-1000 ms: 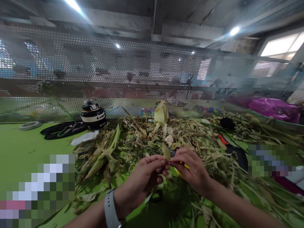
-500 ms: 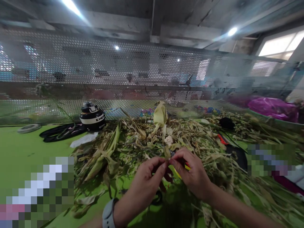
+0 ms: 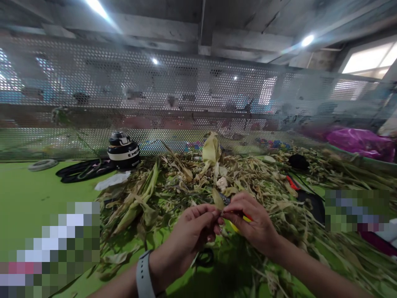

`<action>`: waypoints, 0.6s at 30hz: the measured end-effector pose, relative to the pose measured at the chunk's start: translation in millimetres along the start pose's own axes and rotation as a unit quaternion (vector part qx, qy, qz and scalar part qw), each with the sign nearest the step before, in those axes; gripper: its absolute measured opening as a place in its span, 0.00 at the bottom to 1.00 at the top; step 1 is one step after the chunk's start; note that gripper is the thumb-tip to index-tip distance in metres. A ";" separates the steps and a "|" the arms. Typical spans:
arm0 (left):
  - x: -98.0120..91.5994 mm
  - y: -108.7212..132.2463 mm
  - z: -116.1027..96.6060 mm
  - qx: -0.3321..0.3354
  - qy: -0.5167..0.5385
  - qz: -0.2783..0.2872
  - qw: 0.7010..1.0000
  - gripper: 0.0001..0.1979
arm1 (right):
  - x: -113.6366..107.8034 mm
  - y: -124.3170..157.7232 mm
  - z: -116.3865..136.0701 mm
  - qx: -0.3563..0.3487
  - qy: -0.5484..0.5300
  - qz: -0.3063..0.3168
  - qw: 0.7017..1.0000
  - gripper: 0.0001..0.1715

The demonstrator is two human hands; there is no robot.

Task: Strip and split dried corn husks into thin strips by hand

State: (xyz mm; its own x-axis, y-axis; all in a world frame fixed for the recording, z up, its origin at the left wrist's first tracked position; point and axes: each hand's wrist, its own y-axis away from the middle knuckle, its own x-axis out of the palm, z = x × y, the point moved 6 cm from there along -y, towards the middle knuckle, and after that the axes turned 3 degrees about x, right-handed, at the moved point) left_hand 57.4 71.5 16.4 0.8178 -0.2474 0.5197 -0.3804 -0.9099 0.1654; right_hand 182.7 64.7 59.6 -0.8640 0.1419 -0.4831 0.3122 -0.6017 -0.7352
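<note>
In the head view, my left hand [image 3: 197, 225] and my right hand [image 3: 252, 221] meet in front of me, thumbs and fingertips pinched together. Between them they hold the base of a small dried leaf [image 3: 218, 199], its tip pointing up. A hand tool with a yellow and red handle [image 3: 238, 227] and a dark metal end shows by my right hand; whether the palm holds it is hidden. Just beyond the fingers is a pale lumpy piece [image 3: 221, 183] in a heap of dried leaves [image 3: 186, 174]. A black coil [image 3: 204, 257] lies below my left hand.
On the green tabletop [image 3: 74, 192], a black and white bottle [image 3: 123, 151] stands at left, near a black looped item [image 3: 83, 170] and white plastic [image 3: 113, 181]. A perforated metal screen [image 3: 173, 91] borders the back. A purple bag [image 3: 361, 142] sits at right.
The small leaf shows more fully above my fingertips. The fingers of my left hand have curled in more. The view has shifted slightly, so the surroundings appear a little further right.
</note>
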 end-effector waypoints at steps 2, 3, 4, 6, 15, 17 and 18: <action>-1.2 -1.1 2.0 -0.009 0.023 0.000 1.000 0.07 | -0.2 0.2 -1.1 -0.001 0.000 -0.001 1.000 0.06; -1.4 -1.3 3.2 -0.016 0.032 0.001 0.999 0.07 | -0.2 0.3 -1.4 -0.002 0.000 -0.002 1.000 0.06; -1.2 -1.3 4.4 -0.022 0.039 0.005 0.999 0.06 | -0.4 0.4 -1.4 -0.005 -0.001 -0.003 1.000 0.06; 0.5 -0.7 5.6 -0.025 0.041 0.018 0.999 0.05 | -0.3 1.0 -0.8 -0.009 -0.001 -0.004 1.000 0.05; 8.4 7.0 -6.0 0.091 -0.183 0.027 0.978 0.10 | 6.9 8.3 -9.9 0.142 -0.030 0.001 0.989 0.04; 9.2 7.8 -6.9 0.113 -0.220 0.031 0.969 0.10 | 9.1 9.7 -12.2 0.180 -0.052 0.010 0.982 0.05; 9.7 8.1 -7.3 0.124 -0.237 0.036 0.963 0.10 | 9.9 10.1 -13.2 0.198 -0.067 0.012 0.978 0.06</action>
State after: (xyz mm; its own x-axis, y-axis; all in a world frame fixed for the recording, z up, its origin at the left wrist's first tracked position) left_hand 59.1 64.2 28.9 0.9211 -0.3825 0.0723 -0.3757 -0.9221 -0.0927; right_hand 182.5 70.4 41.1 -0.9106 0.0358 -0.4118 0.1788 -0.8640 -0.4706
